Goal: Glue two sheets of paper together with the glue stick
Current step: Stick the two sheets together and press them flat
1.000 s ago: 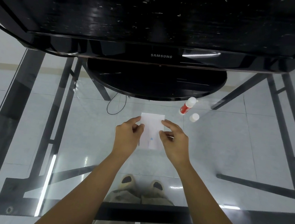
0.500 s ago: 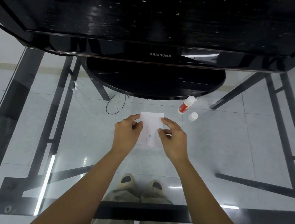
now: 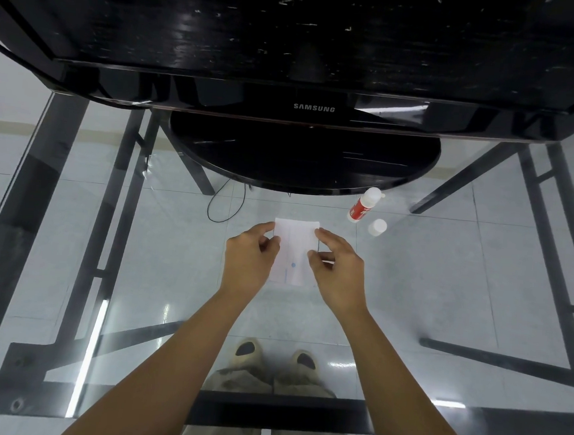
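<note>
SAMSUNG logo readable on the monitor [image 3: 313, 108]. Glue stick [image 3: 365, 204] w/ red label lies uncapped on the glass table [image 3: 173, 242], tip aimed away & to the right, cap [image 3: 377, 227] just beside it. Left hand [image 3: 249, 260] + right hand [image 3: 338, 273] pinch the paper [image 3: 295, 249] by its side edges, long axis running away from the person.

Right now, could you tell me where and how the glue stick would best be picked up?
Grip the glue stick across its red-labelled body, coming from above. It lies tilted on the glass table, uncapped, cap beside it; the right hand is nearer.
</note>
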`<state>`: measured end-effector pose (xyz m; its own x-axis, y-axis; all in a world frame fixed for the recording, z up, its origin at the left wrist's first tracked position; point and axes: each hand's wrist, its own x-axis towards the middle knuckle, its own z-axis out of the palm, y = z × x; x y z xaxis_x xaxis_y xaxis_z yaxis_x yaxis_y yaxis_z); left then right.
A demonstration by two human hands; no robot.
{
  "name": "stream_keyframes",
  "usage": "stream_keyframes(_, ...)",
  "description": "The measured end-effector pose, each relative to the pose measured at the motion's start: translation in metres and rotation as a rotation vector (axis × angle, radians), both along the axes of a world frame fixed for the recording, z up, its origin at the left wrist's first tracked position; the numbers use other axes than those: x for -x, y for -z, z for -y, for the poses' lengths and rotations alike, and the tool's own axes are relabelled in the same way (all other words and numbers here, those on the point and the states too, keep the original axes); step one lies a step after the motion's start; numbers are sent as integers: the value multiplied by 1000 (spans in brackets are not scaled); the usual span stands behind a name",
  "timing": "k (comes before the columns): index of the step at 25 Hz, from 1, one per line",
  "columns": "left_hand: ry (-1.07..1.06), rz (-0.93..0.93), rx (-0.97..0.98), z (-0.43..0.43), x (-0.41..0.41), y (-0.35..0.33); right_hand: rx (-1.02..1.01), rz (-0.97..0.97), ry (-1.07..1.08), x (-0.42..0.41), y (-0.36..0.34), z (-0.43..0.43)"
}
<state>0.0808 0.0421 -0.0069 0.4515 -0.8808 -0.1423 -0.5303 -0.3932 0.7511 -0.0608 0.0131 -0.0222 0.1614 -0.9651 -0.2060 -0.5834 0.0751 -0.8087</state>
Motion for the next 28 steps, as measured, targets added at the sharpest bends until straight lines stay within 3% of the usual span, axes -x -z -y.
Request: stream_keyframes(28, 85, 240, -112, 0, 14, 4, 85, -304, -193, -2, -3, 1)
